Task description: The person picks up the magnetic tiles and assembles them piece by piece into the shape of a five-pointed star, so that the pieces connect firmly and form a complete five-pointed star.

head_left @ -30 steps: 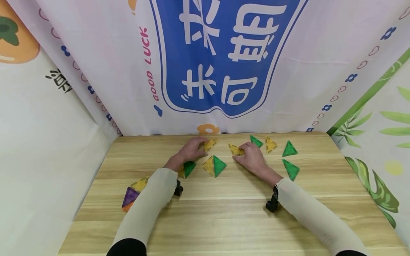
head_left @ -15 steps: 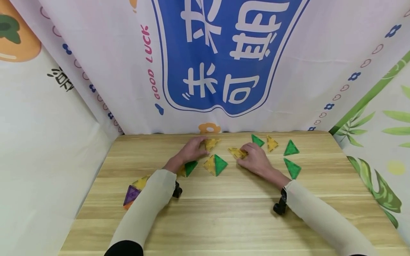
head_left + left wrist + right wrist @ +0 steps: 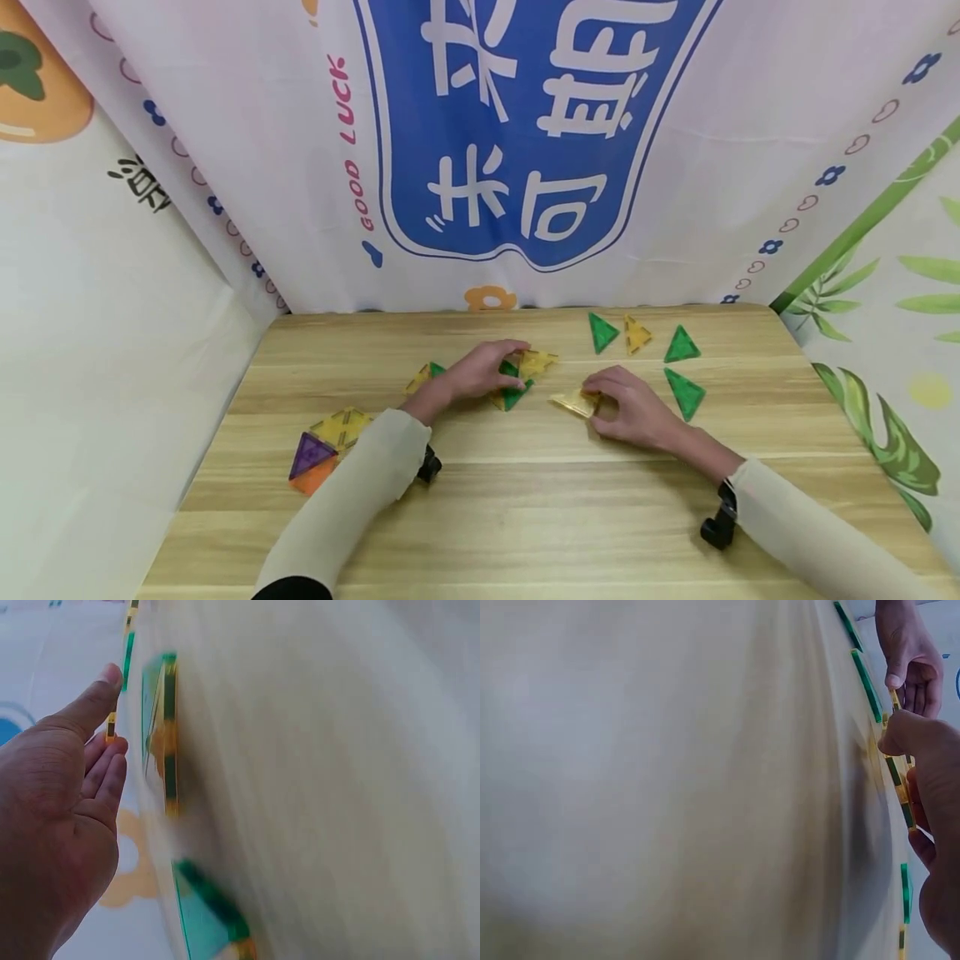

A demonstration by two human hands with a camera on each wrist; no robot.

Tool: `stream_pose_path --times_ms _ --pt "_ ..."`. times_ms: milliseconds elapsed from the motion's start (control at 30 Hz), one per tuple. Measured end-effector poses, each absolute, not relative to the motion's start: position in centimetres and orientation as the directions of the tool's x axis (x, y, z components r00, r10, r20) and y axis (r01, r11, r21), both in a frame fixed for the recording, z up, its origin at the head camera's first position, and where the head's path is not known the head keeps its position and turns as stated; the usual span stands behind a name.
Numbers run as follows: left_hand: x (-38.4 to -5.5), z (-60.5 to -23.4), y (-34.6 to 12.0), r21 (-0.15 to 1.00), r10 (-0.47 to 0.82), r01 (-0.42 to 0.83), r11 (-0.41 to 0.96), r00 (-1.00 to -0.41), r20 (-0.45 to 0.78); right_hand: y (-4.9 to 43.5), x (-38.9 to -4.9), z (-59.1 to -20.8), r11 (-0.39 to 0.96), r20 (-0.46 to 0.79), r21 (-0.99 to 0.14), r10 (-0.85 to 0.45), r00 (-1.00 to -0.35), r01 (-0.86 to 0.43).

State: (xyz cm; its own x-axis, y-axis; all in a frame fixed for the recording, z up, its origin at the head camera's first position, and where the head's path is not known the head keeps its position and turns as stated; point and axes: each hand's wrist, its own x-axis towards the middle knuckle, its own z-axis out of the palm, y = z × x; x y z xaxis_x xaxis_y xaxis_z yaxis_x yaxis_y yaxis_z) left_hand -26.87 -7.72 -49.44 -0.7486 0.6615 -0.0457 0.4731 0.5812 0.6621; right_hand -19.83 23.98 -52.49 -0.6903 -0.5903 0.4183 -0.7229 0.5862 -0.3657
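Observation:
My left hand (image 3: 476, 372) pinches a yellow triangular magnetic tile (image 3: 537, 363) by its left side, above a joined green-and-yellow pair (image 3: 516, 395) that the hand partly covers. In the left wrist view, thumb and fingers close on the tile's edge (image 3: 111, 729). My right hand (image 3: 637, 410) grips another yellow triangular tile (image 3: 573, 404) between thumb and fingers, tilted just over the table. The right wrist view shows this tile edge-on (image 3: 898, 787), near the left hand (image 3: 911, 656). A second yellow-and-green pair (image 3: 422, 379) lies partly behind the left wrist.
On the wooden table (image 3: 525, 517), loose green tiles (image 3: 683, 393) and a yellow one (image 3: 637, 335) lie at the back right. A cluster with purple (image 3: 311, 455), orange (image 3: 312, 477) and yellow tiles lies at left, near the left sleeve (image 3: 352, 492). A printed curtain (image 3: 300, 250) hangs behind.
Both hands have come nearer the person with their yellow tiles. The left has also shifted right over the green-and-yellow pair; the right has moved slightly right, and its tile is now tilted.

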Motion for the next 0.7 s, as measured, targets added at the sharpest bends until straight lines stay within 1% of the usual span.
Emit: stream_pose_path --times_ms 100,333,567,700 --pt "-26.1 -49.3 -6.5 0.642 0.694 0.5 0.581 -0.716 -0.071 25.0 -18.9 -52.6 0.567 0.41 -0.359 -0.617 -0.671 -0.741" --pt "-24.6 -49.5 -4.2 0.585 0.747 0.58 0.567 -0.661 -0.07 26.4 -17.4 -53.2 0.543 0.391 -0.374 -0.643 -0.658 -0.752" --pt "-23.8 -49.8 -2.8 0.482 0.774 0.655 0.582 -0.628 -0.081 26.5 -16.9 -53.8 0.478 0.402 -0.396 -0.678 -0.616 -0.784" --pt "-23.5 -49.7 -2.4 0.445 0.784 0.681 0.582 -0.615 -0.084 26.6 -16.8 -53.9 0.48 0.413 -0.389 -0.672 -0.615 -0.786"
